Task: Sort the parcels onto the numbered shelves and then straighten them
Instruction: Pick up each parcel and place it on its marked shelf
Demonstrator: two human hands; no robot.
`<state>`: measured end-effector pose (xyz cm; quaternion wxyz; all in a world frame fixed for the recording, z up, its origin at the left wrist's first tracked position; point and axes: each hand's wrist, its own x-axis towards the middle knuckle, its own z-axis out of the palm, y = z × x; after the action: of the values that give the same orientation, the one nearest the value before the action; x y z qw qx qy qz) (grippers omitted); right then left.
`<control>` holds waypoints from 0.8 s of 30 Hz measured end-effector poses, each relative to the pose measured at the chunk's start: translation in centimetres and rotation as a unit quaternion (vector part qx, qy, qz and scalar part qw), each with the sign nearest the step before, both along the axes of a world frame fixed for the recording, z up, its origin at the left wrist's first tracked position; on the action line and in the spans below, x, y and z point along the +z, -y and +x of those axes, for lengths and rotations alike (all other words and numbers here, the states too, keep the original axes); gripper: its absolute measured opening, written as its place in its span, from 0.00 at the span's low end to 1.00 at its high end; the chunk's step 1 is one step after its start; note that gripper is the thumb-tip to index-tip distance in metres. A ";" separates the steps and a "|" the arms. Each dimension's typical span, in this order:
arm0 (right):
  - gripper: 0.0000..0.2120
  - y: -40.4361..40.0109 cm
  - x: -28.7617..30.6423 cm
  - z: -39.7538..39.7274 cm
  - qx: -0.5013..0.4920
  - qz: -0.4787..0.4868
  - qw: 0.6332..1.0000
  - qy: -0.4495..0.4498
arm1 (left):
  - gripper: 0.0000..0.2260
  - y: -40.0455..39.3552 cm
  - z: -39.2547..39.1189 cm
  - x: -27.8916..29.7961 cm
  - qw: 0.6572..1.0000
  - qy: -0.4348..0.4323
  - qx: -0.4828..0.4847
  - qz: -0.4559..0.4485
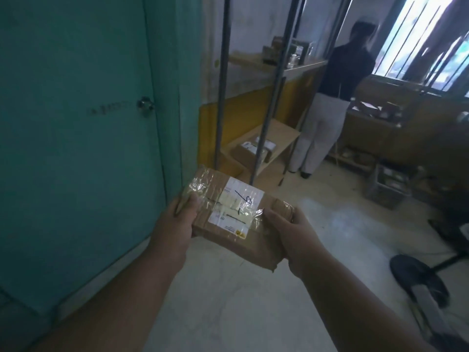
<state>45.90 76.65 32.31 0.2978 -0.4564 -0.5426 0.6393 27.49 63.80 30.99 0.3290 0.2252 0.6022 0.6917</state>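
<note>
At the centre of the frame both hands grasp a brown taped parcel [236, 219]: the left hand [175, 224] holds its left edge with the thumb on top, the right hand [294, 235] its right edge. Their fingers underneath are hidden. The white label [238, 204] bears a handwritten mark, hard to read. Behind, a metal shelf rack [269, 138] holds blurred parcels [253, 149]. At upper right a person [330, 97] stands turned away.

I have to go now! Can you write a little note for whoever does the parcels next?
Left hand and right hand both grip the brown taped cardboard parcel with a white label, held in the air.
The metal-post rack with wooden shelves stands ahead; its low shelf holds a brown labelled box.
Done: this parcel is picked up.
Left: shelve it by its number, sort the rest, then straighten.
</note>
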 end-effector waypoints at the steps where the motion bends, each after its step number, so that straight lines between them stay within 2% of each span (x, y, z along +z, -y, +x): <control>1: 0.13 -2.0 0.1 0.8 -0.001 -0.005 1.000 0.002 | 0.25 -2.2 0.6 -0.1 1.000 0.001 -0.006 -0.006; 8: 0.13 -15.5 -1.7 1.5 -0.046 -0.021 0.999 -0.018 | 0.28 -18.1 -0.2 -1.7 0.998 -0.020 -0.027 -0.044; 11: 0.15 -22.4 -1.1 2.0 -0.079 -0.008 0.997 -0.022 | 0.19 -26.7 -0.8 -0.9 0.997 -0.022 -0.054 -0.040; 15: 0.13 -30.5 1.3 5.7 -0.119 0.035 0.992 -0.023 | 0.06 -38.0 1.3 1.8 0.993 -0.006 -0.117 -0.032; 17: 0.14 -34.5 2.3 8.1 -0.134 0.054 0.989 -0.032 | 0.07 -43.3 3.3 3.4 0.989 -0.018 -0.142 -0.031; 19: 0.15 -38.9 2.7 10.2 -0.158 0.070 0.984 -0.042 | 0.04 -48.8 5.1 4.5 0.987 -0.035 -0.155 -0.019; 21: 0.16 -43.6 2.7 11.8 -0.175 0.094 0.979 -0.048 | 0.06 -54.3 7.2 5.4 0.987 -0.044 -0.156 -0.005; 24: 0.16 -51.5 3.4 13.7 -0.186 0.133 0.971 -0.067 | 0.06 -61.7 10.9 7.2 0.992 -0.032 -0.113 0.043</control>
<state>59.62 128.13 35.72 0.5053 -0.4620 -0.5067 0.5239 38.42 125.49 38.18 0.3757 0.3278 0.5531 0.6674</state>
